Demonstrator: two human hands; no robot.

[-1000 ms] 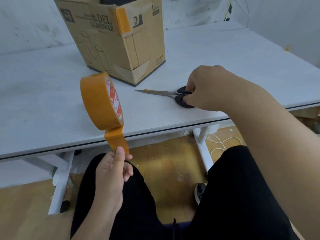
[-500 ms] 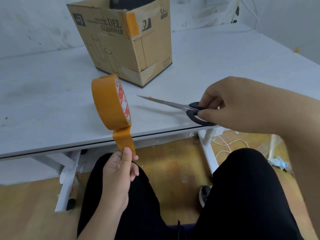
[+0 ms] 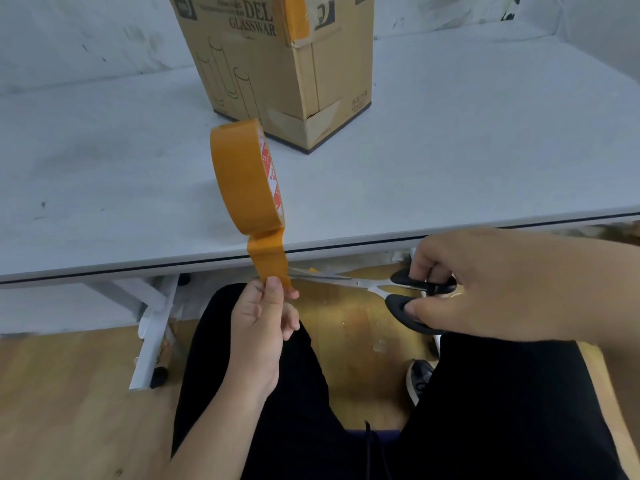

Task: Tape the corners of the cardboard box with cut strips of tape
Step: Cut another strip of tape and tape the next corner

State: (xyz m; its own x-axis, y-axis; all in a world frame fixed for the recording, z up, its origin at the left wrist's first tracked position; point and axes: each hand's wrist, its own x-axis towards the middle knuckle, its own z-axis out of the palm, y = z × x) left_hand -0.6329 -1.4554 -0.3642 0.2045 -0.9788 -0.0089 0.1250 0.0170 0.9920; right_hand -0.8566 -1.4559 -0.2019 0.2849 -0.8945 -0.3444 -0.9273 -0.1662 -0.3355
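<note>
A scuffed white table (image 3: 450,161) stands on wooden floor (image 3: 69,410) against a pale wall (image 3: 86,36).

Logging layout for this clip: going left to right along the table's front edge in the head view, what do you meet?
left hand pinching the tape strip → scissors → right hand

Bare left hand (image 3: 261,323) and right hand (image 3: 485,282), forearms unsleeved, black trousers (image 3: 502,410) below both hands, dark shoe with white sole (image 3: 419,379) beneath the right hand
</note>
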